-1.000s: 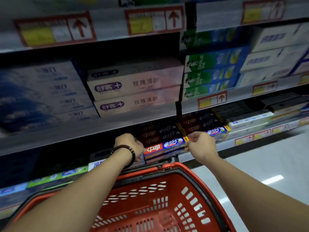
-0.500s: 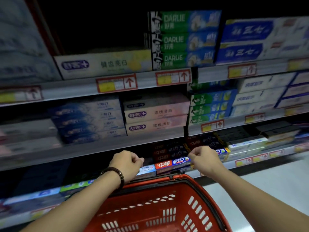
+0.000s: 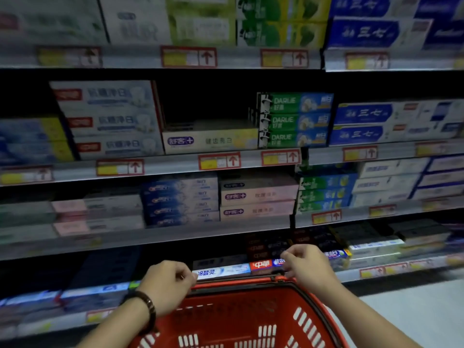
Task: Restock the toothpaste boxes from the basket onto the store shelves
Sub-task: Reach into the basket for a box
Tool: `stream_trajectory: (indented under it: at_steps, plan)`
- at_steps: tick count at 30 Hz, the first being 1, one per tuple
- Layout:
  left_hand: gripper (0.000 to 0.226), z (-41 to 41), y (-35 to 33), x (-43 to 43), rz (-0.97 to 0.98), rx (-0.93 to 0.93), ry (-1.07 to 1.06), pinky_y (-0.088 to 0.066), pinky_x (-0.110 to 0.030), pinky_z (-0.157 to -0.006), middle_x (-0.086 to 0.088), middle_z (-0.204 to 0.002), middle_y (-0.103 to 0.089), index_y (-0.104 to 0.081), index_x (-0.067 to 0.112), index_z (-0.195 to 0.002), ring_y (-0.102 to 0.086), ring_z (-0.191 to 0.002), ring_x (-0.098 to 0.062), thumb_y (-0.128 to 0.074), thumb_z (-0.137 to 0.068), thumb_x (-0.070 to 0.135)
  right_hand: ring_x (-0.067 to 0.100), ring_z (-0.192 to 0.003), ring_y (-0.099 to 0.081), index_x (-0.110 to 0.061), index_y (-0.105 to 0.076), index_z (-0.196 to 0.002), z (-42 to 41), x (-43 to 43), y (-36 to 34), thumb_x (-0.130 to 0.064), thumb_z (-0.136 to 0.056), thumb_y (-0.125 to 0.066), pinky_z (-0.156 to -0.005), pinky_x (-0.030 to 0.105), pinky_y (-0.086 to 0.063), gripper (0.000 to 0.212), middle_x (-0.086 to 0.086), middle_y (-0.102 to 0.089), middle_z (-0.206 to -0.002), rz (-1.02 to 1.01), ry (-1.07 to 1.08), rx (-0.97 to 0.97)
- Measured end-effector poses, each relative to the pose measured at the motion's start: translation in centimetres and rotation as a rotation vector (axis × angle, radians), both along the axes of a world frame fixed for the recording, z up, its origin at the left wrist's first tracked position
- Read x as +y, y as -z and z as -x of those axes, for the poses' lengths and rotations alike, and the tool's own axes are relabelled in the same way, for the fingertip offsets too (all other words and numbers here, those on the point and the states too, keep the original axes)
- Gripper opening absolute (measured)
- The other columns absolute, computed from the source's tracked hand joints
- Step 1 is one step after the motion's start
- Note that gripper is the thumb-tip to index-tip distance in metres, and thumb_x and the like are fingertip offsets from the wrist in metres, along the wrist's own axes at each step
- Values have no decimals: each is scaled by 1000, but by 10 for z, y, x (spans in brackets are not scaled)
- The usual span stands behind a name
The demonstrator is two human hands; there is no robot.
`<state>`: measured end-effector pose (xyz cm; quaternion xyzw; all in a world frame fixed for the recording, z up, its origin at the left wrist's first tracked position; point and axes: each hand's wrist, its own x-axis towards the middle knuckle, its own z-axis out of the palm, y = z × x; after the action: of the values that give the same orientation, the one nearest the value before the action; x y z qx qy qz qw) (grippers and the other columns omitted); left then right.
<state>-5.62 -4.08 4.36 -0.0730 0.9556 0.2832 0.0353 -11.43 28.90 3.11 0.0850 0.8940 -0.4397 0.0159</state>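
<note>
A red-and-blue toothpaste box (image 3: 261,264) lies on the low shelf just beyond the red basket's rim (image 3: 233,285). My right hand (image 3: 307,268) is at that box's right end, fingers curled and pinching it. A white-and-blue box (image 3: 222,271) lies left of it. Beside this box's left end is my left hand (image 3: 169,285), wearing a dark bead bracelet, fingers curled and holding nothing that I can see. No box shows in the visible part of the basket.
Four shelf levels packed with toothpaste boxes rise ahead, with red-and-yellow price tags (image 3: 219,160) on their edges. A dark gap (image 3: 208,106) opens above the single white box on the second shelf. Pale floor (image 3: 414,310) lies to the right.
The view has tilted upward, showing higher shelves. My left hand has drawn left, away from the red-and-blue box, uncovering the white-and-blue one. My right hand stays at the box's right end.
</note>
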Motion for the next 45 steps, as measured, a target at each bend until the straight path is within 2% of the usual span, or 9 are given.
stream_trajectory:
  at_steps: [4,8,12,18,21,26,30,36,45]
  plan:
    - [20,-20,-11,-22,165,-35,53,-55,-21,-75,15,-73,-72,-71,38,-78,-68,-74,-2,-64,-82,57,8,-82,-71,-29,-74,-85,-10,-11,-8,-30,-98,-69,-74,28,-53,14,-10,-75,-81,-186,-82,-6]
    - [17,-25,-24,-41,170,-77,21,-56,-24,-82,14,-85,-74,-71,45,-86,-70,-85,-6,-63,-83,59,5,-86,-67,-31,-73,-90,-14,-17,-25,-28,-100,-69,-71,25,-47,11,-12,-74,-87,-143,-56,37]
    - [19,-20,-24,-44,162,-107,27,-55,-22,-82,18,-88,-72,-73,38,-89,-68,-86,-2,-64,-90,54,0,-89,-66,-28,-73,-98,-9,-17,-30,-27,-99,-71,-76,21,-48,2,-13,-73,-92,-143,-57,89]
    - [14,-5,-22,-17,117,-26,64,-54,-24,-91,19,-99,-69,-69,41,-96,-65,-95,0,-66,-87,52,3,-90,-62,-20,-69,-117,7,-10,-41,-29,-100,-71,-79,26,-47,19,-10,-68,-100,-109,27,148]
    - [20,14,-31,7,107,106,118,-52,-26,-96,20,-111,-58,-63,43,-109,-61,-102,-1,-66,-90,49,5,-96,-63,-24,-64,-130,21,-9,-49,-35,-100,-71,-88,29,-50,33,-8,-62,-118,-137,-6,203]
    - [41,54,-54,65,227,331,296,-50,-32,-103,17,-130,-39,-49,37,-135,-46,-124,-10,-62,-97,42,16,-139,-43,-28,-47,-148,52,-7,-65,-44,-100,-66,-112,37,-46,54,-7,-42,-149,-461,-129,335]
    - [56,95,-74,105,529,488,402,-45,-39,-110,0,-148,-36,-41,27,-145,-37,-136,-24,-63,-94,30,23,-153,-29,-23,-34,-161,80,-12,-83,-45,-101,-62,-124,43,-30,70,0,-34,-163,-776,-211,452]
    - [75,154,-89,126,816,495,393,-42,-44,-109,-12,-149,-37,-27,15,-156,-39,-135,-33,-66,-92,17,28,-135,-46,-20,-46,-143,122,-12,-96,-45,-100,-63,-119,50,-25,52,3,-53,-140,-1070,-281,435]
    - [37,175,-74,122,847,342,403,-51,-44,-90,-11,-132,-58,-46,14,-136,-61,-117,-33,-48,-101,4,33,-122,-59,-17,-58,-126,145,-3,-84,-36,-106,-56,-124,63,-11,27,7,-66,-124,-1198,-325,323]
